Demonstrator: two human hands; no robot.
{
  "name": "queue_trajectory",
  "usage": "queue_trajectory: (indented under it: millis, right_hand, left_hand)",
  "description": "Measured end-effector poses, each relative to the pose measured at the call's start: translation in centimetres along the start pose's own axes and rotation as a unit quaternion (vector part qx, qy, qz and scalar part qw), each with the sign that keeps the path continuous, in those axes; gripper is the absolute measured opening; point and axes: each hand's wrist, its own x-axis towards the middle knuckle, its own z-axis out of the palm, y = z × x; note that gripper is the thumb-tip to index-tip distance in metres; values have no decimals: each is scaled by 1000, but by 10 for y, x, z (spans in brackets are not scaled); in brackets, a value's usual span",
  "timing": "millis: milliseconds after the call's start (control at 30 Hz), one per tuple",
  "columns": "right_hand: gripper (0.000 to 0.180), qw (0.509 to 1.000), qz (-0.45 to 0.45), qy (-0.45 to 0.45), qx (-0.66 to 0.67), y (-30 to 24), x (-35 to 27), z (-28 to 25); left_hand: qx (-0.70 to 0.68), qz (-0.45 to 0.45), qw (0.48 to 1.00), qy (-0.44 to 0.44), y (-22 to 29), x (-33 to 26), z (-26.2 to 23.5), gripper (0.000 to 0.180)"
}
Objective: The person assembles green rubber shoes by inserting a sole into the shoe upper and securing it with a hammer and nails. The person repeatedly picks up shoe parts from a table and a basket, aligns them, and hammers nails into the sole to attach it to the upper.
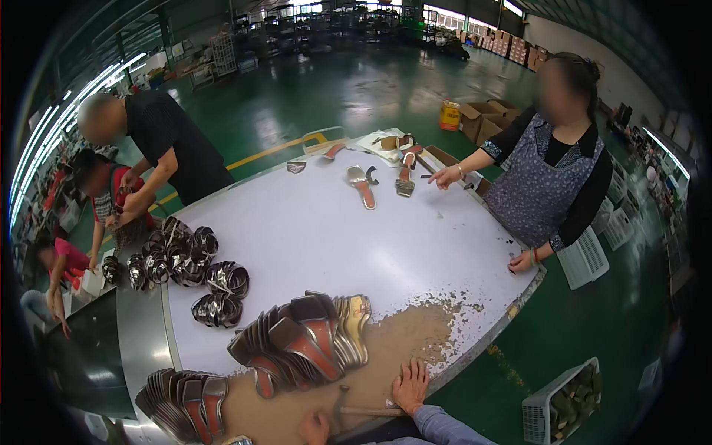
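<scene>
My right hand [410, 387] lies flat on the worn brown part of the table, fingers stretched. Beside its wrist is the end of a hammer's wooden handle [371, 411]; whether the palm touches it is hidden. The hammer head [343, 389] points away from me. Low in the view, left of the hammer, my left hand [315, 428] is blurred and its fingers are unclear. Beyond my hands stands a large row of heeled shoe soles [315, 337] with orange-red insoles and silver edges. A second row of soles [185, 404] leans at the lower left.
Shiny dark strap uppers [185, 256] are heaped on the table's left. Opposite lie a single sole [363, 187] and a sandal [406, 178]. A co-worker [545, 163] stands at the right edge; others [167, 141] work at the left. A crate [545, 415] stands at lower right.
</scene>
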Motion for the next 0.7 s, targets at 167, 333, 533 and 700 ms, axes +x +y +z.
queue_trajectory:
  millis: [167,333,533,700]
  right_hand:
    - [54,1000,6,22,11,-2,7,5]
    - [55,1000,-6,13,-14,-3,0,4]
    - [54,1000,1,8,-8,-1,-5,1]
    - [52,999,-11,-15,35,4,-16,-9]
  left_hand:
    - [15,162,984,72,17,5,-5,30]
    - [34,394,917,-47,23,7,12,40]
    - [181,519,828,-111,51,6,31,35]
    - [100,486,859,-128,14,11,0,34]
